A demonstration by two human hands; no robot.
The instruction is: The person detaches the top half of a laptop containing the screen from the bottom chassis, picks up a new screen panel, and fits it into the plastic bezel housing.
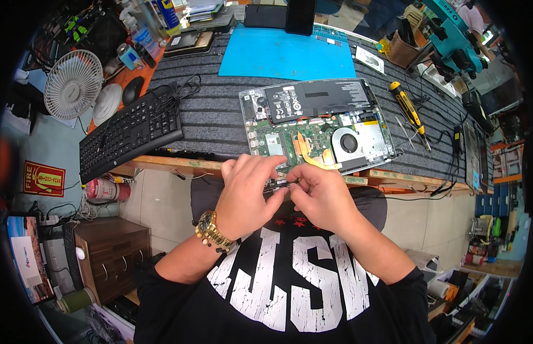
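An opened laptop base (pixel 318 123) lies on the grey ribbed mat (pixel 215 117), showing its black battery (pixel 315 98), green board and round fan (pixel 348 141). My left hand (pixel 246 195) and my right hand (pixel 318 195) meet just in front of the laptop's near edge, over my lap. Between their fingertips they pinch a small dark part (pixel 283 183); most of it is hidden by my fingers. A gold watch sits on my left wrist.
A black keyboard (pixel 129 135) rests at the left of the mat, a small white fan (pixel 73 85) beyond it. A blue work mat (pixel 286 54) lies behind the laptop. A yellow screwdriver (pixel 408 109) and tweezers lie to the right. A wooden cabinet (pixel 109 258) stands below left.
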